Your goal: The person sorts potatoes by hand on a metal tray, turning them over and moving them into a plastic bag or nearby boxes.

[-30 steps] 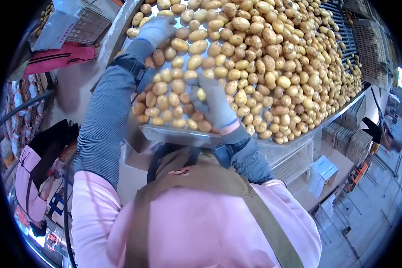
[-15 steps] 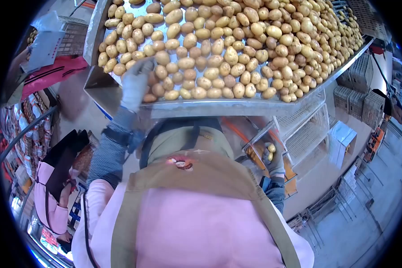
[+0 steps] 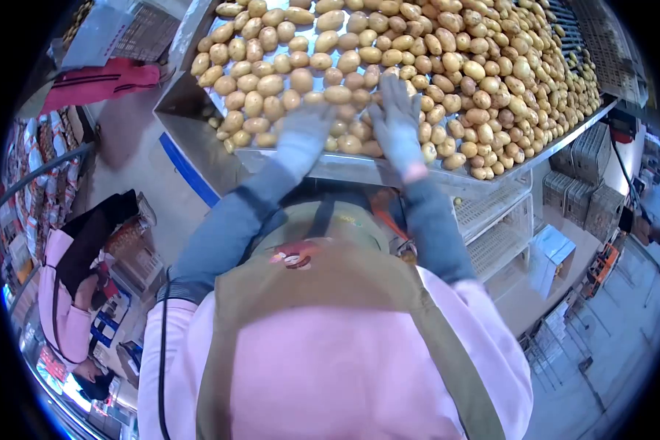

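Many yellow-brown potatoes (image 3: pixel 337 94) lie spread over a metal sorting table (image 3: pixel 359 170), loosely at the left and heaped more thickly at the right. My left hand (image 3: pixel 306 133), in a pale glove, reaches over the front rim and rests among the potatoes; it is somewhat blurred, but its fingers look stretched out. Beside it, my right hand (image 3: pixel 397 121) lies on the potatoes with gloved fingers spread and pointing away from me. I see nothing gripped in either hand. Potatoes directly beneath both palms are hidden.
White plastic crates (image 3: pixel 495 235) stand below the table at the right, near a blue-and-white box (image 3: pixel 551 251). Grey crates (image 3: pixel 590 158) are stacked farther right. At the left are filled bags (image 3: pixel 40 158), a pink cloth (image 3: pixel 99 82) and another person (image 3: pixel 70 301).
My right hand has come up from beside the crates, where it held small potatoes, onto the table. My left hand has moved right across the potatoes. The view has shifted.
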Demonstrator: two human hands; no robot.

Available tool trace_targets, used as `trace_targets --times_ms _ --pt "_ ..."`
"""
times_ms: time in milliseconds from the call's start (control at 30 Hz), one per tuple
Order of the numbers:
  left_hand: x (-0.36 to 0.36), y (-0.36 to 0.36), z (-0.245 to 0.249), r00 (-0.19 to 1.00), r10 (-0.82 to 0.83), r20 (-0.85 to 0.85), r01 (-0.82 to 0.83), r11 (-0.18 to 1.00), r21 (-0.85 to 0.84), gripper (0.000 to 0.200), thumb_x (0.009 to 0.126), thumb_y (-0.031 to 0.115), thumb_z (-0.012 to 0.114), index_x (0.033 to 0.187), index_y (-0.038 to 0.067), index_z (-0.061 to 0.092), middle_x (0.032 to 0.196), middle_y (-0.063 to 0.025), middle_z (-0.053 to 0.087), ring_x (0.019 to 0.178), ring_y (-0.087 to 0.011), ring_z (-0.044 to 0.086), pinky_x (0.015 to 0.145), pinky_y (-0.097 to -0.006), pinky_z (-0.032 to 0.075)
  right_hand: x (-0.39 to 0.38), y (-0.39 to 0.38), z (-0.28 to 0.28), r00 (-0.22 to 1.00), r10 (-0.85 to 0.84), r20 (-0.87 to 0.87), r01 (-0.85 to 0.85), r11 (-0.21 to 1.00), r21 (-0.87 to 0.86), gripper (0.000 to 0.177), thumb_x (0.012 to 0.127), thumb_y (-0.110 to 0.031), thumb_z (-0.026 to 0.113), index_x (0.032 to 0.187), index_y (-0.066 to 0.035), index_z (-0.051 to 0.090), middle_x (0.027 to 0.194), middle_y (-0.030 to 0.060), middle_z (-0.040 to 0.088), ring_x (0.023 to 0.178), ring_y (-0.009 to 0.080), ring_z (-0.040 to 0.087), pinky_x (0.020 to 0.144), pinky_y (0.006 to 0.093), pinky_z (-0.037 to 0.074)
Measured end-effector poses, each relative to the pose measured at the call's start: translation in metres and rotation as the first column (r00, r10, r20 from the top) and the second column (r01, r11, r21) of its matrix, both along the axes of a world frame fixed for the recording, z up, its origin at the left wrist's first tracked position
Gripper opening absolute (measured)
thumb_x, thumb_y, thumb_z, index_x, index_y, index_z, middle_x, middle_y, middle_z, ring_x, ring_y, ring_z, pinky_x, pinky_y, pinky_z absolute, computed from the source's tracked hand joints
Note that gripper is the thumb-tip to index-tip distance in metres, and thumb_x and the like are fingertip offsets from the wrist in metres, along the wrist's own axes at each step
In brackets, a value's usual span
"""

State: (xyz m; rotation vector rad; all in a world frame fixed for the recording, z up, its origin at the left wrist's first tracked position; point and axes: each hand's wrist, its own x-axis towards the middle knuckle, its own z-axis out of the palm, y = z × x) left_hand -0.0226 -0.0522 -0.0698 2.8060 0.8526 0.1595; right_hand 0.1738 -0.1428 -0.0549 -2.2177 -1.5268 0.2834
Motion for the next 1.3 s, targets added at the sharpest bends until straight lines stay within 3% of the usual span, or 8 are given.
trace_targets --times_ms 467,600,800,900,1067,1200,1233,1300 --pt "-0.024 0.003 0.031 0.779 0.43 0.456 -0.003 0.73 -0.683 0.028 0.098 0.024 0.064 0.121 0.009 0.068 0.112 -0.0143 0.069 0.102 -0.0319 0.065 0.09 -0.0393 0.053 -0.075 -0.045 0.053 0.185 -0.315 -0.931 0.206 0.938 -0.277 0.027 0.091 -0.01 0.062 0.117 -0.002 0.061 0.099 0.0091 0.064 0.09 0.0233 0.063 0.08 0.0344 0.051" --pt "0.011 0.06 0.035 0.899 0.117 0.421 0.019 0.952 -0.306 0.024 0.095 0.017 0.063 0.118 0.011 0.068 0.107 -0.0107 0.069 0.101 -0.0299 0.066 0.087 -0.0389 0.053 -0.022 -0.124 0.064 0.947 -0.052 -0.317 0.04 0.998 -0.044 0.022 0.084 -0.011 0.067 0.105 -0.006 0.062 0.079 0.009 0.059 0.075 0.0303 0.062 0.069 0.0377 0.051" --pt "0.086 0.036 0.012 0.94 -0.289 -0.183 0.247 0.943 -0.223 0.024 0.092 0.015 0.061 0.115 0.011 0.069 0.108 -0.0116 0.07 0.101 -0.0272 0.069 0.084 -0.0402 0.056 0.025 -0.346 0.004 0.084 -0.969 -0.233 0.626 0.233 -0.744 0.03 0.098 -0.025 0.059 0.114 -0.001 0.065 0.101 0.0115 0.068 0.087 0.0224 0.062 0.081 0.037 0.052" --pt "0.109 0.027 0.008 0.914 -0.307 -0.263 0.261 0.945 -0.198 0.024 0.093 0.02 0.059 0.111 0.007 0.067 0.11 -0.0182 0.068 0.097 -0.0293 0.07 0.077 -0.0439 0.057 0.023 -0.386 -0.025 0.724 -0.673 0.153 0.679 0.655 -0.33 0.036 0.101 -0.026 0.055 0.125 -0.001 0.062 0.115 0.0158 0.065 0.091 0.0219 0.063 0.089 0.0341 0.052" --pt "0.075 0.013 0.039 0.989 0.098 0.112 -0.017 0.826 -0.564 0.029 0.096 0.031 0.059 0.112 0.008 0.065 0.106 -0.0177 0.069 0.096 -0.0374 0.067 0.083 -0.0474 0.054 0.001 -0.213 0.045 0.502 -0.555 -0.663 0.581 0.784 -0.217 0.035 0.103 -0.025 0.055 0.128 -0.003 0.063 0.113 0.0105 0.068 0.103 0.0226 0.066 0.084 0.0369 0.055" --pt "0.053 -0.061 0.09 0.83 -0.411 0.376 0.543 0.75 -0.378 0.035 0.095 0.028 0.066 0.122 0.007 0.063 0.111 -0.0159 0.067 0.101 -0.0363 0.065 0.086 -0.0456 0.054 -0.054 -0.149 0.071 -0.473 -0.066 -0.879 0.44 0.847 -0.3 0.035 0.103 -0.028 0.054 0.132 -0.009 0.058 0.119 0.0051 0.064 0.103 0.0205 0.064 0.086 0.0374 0.054" --pt "0.055 -0.061 0.09 0.873 -0.337 0.352 0.476 0.748 -0.463 0.034 0.095 0.026 0.066 0.123 0.007 0.063 0.111 -0.0162 0.067 0.102 -0.0362 0.065 0.087 -0.0453 0.054 -0.049 -0.148 0.083 0.326 -0.144 -0.934 0.327 0.945 -0.032 0.032 0.101 -0.025 0.055 0.128 -0.009 0.06 0.117 0.0044 0.064 0.103 0.0181 0.063 0.085 0.0357 0.053" --pt "0.056 -0.051 0.07 0.945 -0.133 0.3 0.282 0.799 -0.532 0.034 0.095 0.022 0.066 0.125 0.007 0.062 0.114 -0.0168 0.068 0.103 -0.0363 0.065 0.088 -0.0453 0.054 -0.029 -0.17 0.094 0.532 -0.358 -0.767 0.367 0.914 -0.173 0.029 0.097 -0.02 0.058 0.122 -0.007 0.064 0.112 0.005 0.065 0.102 0.0156 0.061 0.085 0.0336 0.051"
